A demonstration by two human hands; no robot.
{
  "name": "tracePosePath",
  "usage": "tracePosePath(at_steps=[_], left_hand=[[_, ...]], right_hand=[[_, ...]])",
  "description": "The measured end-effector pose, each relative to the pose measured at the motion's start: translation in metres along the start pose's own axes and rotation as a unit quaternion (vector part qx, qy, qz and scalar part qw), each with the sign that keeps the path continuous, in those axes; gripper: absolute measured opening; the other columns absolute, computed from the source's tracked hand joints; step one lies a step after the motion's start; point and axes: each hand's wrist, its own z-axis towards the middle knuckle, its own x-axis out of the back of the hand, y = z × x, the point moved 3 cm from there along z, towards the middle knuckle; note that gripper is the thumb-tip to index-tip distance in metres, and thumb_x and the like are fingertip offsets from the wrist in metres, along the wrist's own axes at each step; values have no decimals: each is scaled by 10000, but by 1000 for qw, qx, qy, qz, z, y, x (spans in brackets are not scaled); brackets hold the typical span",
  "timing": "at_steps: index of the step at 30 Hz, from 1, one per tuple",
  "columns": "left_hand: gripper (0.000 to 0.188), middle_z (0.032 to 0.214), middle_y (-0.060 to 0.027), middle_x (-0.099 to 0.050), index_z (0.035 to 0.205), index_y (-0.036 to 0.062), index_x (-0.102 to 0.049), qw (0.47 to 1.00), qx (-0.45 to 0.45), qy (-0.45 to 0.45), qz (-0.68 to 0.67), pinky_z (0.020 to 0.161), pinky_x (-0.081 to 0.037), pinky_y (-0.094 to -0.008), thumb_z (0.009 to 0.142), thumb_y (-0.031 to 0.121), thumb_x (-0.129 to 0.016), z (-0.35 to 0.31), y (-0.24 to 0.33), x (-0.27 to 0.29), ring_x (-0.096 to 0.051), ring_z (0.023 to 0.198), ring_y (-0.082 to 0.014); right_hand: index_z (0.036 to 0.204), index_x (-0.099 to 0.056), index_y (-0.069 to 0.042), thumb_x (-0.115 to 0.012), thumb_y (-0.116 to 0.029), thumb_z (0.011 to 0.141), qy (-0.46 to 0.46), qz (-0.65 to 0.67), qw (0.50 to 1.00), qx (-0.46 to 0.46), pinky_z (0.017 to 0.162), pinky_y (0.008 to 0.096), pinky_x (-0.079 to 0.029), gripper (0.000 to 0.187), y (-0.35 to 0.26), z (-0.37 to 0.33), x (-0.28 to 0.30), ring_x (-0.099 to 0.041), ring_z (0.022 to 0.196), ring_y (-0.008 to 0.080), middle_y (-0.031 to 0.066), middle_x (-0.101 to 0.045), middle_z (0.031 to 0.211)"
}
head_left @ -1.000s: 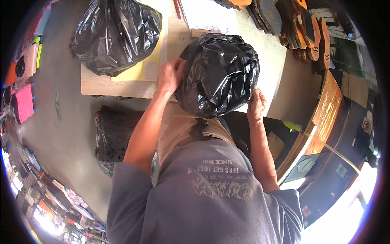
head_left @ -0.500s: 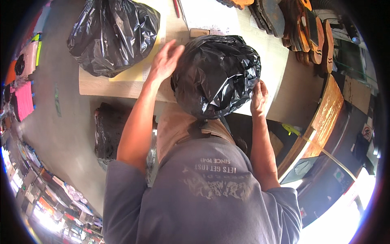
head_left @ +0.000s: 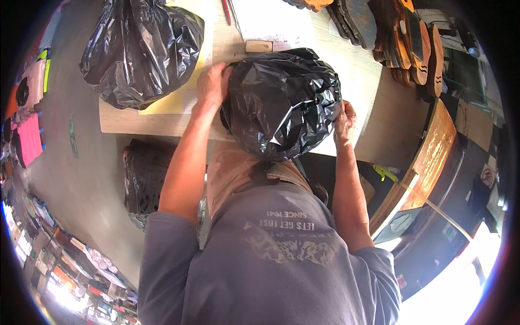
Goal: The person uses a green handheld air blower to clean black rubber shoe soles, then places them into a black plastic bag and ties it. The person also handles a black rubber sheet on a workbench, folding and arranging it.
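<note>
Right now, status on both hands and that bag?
Left hand flat on black bag, right hand on its opposite side. Bag at table edge. Second black bag left, apart.

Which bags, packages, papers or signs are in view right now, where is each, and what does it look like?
Black plastic bag: bulging, crinkled, at the table's near edge between left hand and right hand.
Second black bag: on the table, far left.
Third black bag: under the table, left.
White printed sheet: flat, far side.
Yellow sheet: under the second bag.
</note>
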Motion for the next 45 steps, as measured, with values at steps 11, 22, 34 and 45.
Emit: tracePosePath(at_steps=[11,22,34,45], left_hand=[[325,973,-156,-739,963,42,-764,986,-141,-30,-83,773,-564,-416,957,366,-737,52,39,0,-736,900,-333],[323,1231,-154,-710,1258,90,-725,977,-9,-25,-212,1002,-512,-368,962,220,-729,22,30,0,-678,1160,-270],[196,973,-95,-769,1009,-5,-774,969,-96,-2,-226,822,-550,-294,962,184,-753,47,62,-5,-724,900,-175],[299,1041,-213,-743,1146,28,-734,972,62,80,-211,883,-542,-389,1048,288,-623,-20,26,-10,-720,973,-319]], right_hand=[[1066,-741,10,-753,-213,997,16,161,982,95,808,234,-484,233,-56,-6,-12,-602,860,73,3,-714,931],[1088,-760,7,-744,-286,1001,-16,116,993,8,777,227,-479,305,-81,12,-14,-590,830,73,-17,-703,916],[1060,-784,-17,-785,-240,963,-12,97,994,56,825,242,-504,243,-86,22,-33,-631,870,87,9,-742,914],[1049,-736,28,-534,-581,1042,-13,-171,985,-23,847,407,-507,642,-49,-5,-12,-666,873,298,220,-710,888]])
